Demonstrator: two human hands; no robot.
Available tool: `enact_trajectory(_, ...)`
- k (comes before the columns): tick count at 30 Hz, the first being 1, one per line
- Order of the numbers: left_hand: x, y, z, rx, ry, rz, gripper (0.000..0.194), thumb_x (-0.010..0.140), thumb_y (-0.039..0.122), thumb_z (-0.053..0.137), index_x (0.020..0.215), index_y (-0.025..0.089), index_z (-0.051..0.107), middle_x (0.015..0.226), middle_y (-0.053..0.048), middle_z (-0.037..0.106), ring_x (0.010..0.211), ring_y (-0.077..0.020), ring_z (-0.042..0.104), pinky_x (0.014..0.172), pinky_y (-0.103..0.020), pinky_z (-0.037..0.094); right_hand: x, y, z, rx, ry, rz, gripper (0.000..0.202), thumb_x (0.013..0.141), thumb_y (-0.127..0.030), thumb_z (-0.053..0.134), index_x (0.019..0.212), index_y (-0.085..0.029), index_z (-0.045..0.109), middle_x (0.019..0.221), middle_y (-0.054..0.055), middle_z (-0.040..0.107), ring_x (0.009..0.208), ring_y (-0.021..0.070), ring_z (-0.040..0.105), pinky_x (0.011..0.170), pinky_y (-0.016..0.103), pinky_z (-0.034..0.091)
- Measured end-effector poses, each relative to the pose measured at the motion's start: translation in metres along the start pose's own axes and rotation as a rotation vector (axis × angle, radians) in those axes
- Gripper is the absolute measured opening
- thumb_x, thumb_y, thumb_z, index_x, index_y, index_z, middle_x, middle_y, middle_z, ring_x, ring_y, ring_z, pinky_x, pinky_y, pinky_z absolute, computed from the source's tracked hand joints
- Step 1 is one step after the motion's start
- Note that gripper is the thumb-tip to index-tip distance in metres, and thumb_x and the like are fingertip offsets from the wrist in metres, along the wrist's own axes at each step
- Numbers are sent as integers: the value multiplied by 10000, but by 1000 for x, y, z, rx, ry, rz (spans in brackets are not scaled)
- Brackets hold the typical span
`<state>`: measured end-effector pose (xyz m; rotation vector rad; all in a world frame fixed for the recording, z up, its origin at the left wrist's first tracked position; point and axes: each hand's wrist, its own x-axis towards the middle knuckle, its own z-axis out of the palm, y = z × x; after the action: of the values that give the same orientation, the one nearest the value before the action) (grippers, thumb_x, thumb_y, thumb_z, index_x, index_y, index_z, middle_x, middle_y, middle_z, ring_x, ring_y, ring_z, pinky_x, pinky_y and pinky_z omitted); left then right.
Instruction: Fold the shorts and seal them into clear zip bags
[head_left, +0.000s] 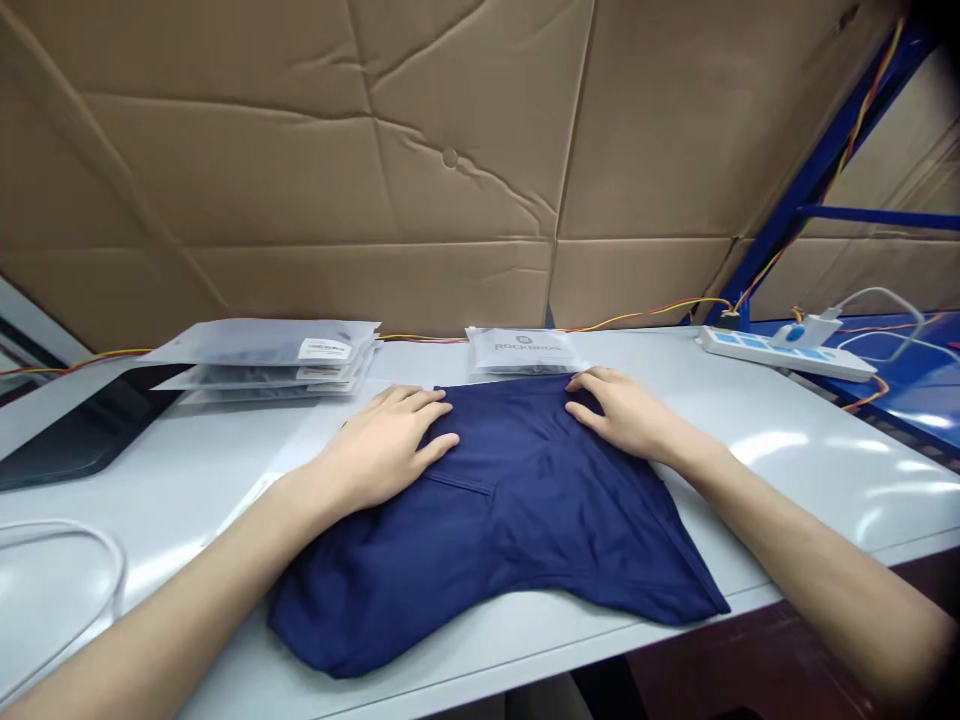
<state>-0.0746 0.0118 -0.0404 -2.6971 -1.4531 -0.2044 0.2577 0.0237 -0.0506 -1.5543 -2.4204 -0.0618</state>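
A navy blue cloth garment (517, 510) lies spread on the white table; its exact kind is unclear. A seam runs across its middle, and its lower edge curves near the table's front. My left hand (394, 440) rests on the upper left edge of the cloth, fingers stretched and thumb apart. At the upper right corner, my right hand (619, 410) lies on the fabric with its fingers and thumb spread. Both palms face down.
Several frosted plastic packets (277, 350) with labels are stacked at the back left, beside a dark flat panel (90, 425). A printed packet (521, 350) lies behind the cloth. A power strip (787, 352) sits back right; a white cable (112, 560) loops at left.
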Motion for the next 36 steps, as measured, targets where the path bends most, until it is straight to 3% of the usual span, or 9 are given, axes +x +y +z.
enact_trajectory(36,-1,1,1,-20,8,9,567,1010,525,437,1398,159,629,1480,-135,590,1379,-348,509,1168,-518,399,0,4,3,7,1,12,366,1000,-386,485,1237,-169,660,1251,163,704,1205,343,629,1046,518,502)
